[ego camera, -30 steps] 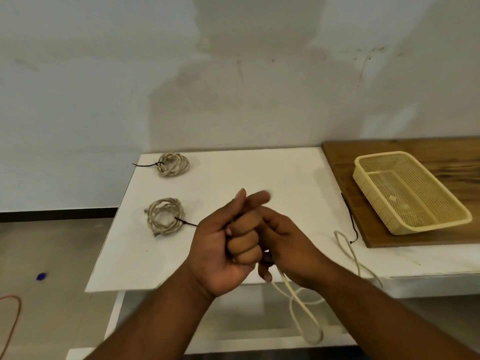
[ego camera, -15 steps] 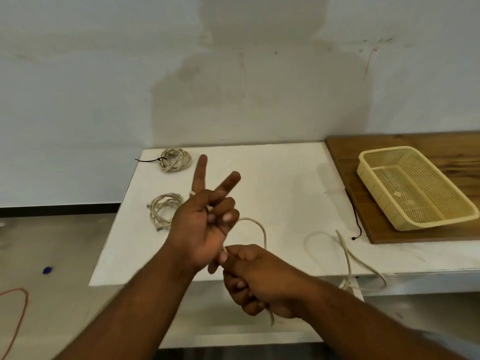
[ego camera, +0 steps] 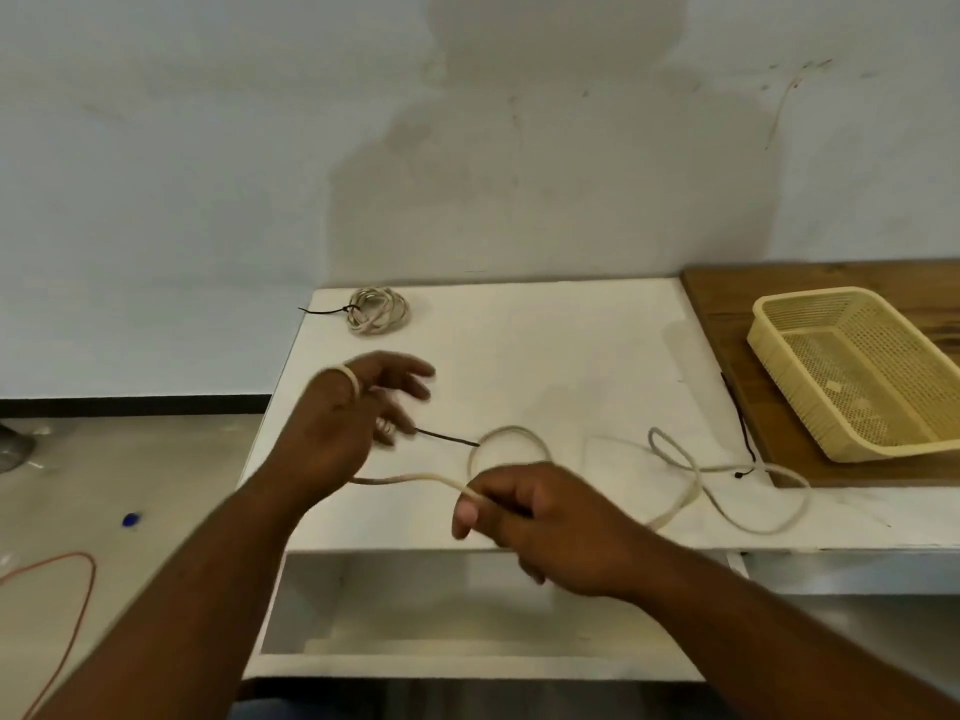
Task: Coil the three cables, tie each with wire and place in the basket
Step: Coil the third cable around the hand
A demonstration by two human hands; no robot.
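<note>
A loose cream cable [ego camera: 675,462] snakes over the white table [ego camera: 545,356]. One end loops round the thumb of my left hand [ego camera: 343,423], whose fingers are spread. My right hand [ego camera: 524,517] pinches the same cable near the table's front edge, with a loop lying just behind it. A coiled cable [ego camera: 379,314] tied with black wire sits at the far left corner. A second coil is mostly hidden behind my left hand; its black wire tail [ego camera: 447,437] sticks out. The cream basket [ego camera: 810,296] is empty on the right.
The basket stands on a wooden board [ego camera: 727,304] butting the table's right side. A loose black wire [ego camera: 737,418] lies along the board's edge. On the floor to the left are a red cord [ego camera: 78,589] and a small blue object [ego camera: 131,519]. A wall stands behind.
My hands have come apart: the left moved up and left with the cable round it, the right moved right, pulling the cable taut between them. More cable now lies on the table.
</note>
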